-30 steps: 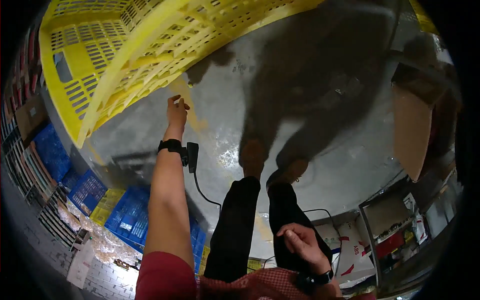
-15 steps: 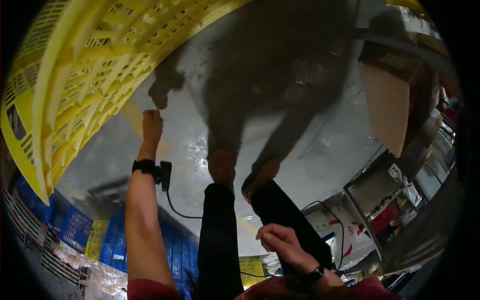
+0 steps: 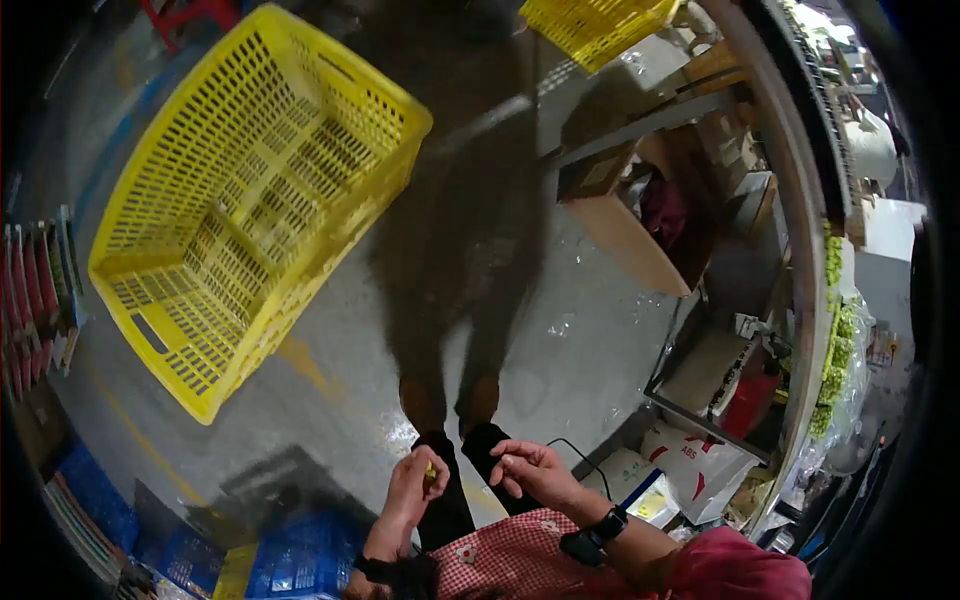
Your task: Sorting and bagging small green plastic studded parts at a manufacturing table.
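Observation:
My left hand (image 3: 406, 488) is closed around a small yellow-green piece (image 3: 431, 473), mostly hidden by the fingers. Beside it, in front of my red checked apron (image 3: 515, 538), my right hand (image 3: 537, 474) has its fingers loosely apart and nothing visible in them. The two hands do not touch. Ahead and to the left, a large yellow slatted plastic crate (image 3: 350, 240) rests on the floor, out of reach of both hands.
A cardboard box (image 3: 625, 245) juts out below the workbench edge (image 3: 795, 260) on the right. White sacks (image 3: 695, 465) lie under that bench. Blue crates (image 3: 305, 555) stand at lower left, another yellow crate (image 3: 600, 28) far ahead, and a red stool (image 3: 190, 14) at upper left.
The near yellow crate now appears farther off and lower in view. My left hand has come back from beside it toward my body; my right hand's fingers have loosened.

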`<control>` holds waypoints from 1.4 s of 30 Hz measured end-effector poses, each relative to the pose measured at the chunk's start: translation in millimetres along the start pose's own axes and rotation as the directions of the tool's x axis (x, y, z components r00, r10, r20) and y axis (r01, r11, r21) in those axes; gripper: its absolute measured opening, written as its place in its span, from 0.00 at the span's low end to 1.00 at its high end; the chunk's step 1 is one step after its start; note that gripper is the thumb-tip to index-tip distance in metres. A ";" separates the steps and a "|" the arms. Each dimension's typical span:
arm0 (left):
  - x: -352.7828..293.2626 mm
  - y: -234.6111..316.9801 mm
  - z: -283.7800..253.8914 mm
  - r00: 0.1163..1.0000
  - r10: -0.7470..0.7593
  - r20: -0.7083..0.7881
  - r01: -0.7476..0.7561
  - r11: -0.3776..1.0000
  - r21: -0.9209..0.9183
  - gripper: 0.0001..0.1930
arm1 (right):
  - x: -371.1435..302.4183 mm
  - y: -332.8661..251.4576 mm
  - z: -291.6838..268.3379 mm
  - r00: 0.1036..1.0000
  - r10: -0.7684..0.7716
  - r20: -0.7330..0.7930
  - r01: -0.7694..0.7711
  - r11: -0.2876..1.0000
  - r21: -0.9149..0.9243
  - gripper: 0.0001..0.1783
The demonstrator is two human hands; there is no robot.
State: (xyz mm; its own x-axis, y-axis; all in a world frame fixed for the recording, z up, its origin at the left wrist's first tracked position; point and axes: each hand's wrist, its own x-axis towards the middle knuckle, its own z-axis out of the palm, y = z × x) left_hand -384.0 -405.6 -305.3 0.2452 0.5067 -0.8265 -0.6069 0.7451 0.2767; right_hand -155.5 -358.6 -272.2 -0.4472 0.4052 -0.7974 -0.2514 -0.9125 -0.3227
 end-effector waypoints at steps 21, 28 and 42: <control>-188.4 7.0 354.0 0.457 0.669 0.587 -0.844 0.117 0.524 0.10 | -233.1 -121.8 75.6 0.832 -0.555 -0.022 0.420 0.604 0.677 0.21; -197.3 -9.8 455.0 0.451 0.632 0.630 -0.865 0.482 0.137 0.13 | -285.9 -159.2 17.7 0.575 -0.817 -0.039 0.405 0.243 0.882 0.22; -53.8 95.0 449.8 0.684 0.683 0.255 -0.679 0.469 0.566 0.09 | -385.6 -224.5 -96.2 0.468 -0.802 -0.370 0.675 0.054 0.736 0.27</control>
State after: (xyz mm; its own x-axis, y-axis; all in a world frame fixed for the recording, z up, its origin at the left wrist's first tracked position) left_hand -114.7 -167.0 -14.0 -0.0544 0.9663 -0.2515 -0.0232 0.2505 0.9678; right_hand 156.0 -315.4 58.7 0.3104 0.9009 -0.3033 -0.9471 0.2656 -0.1803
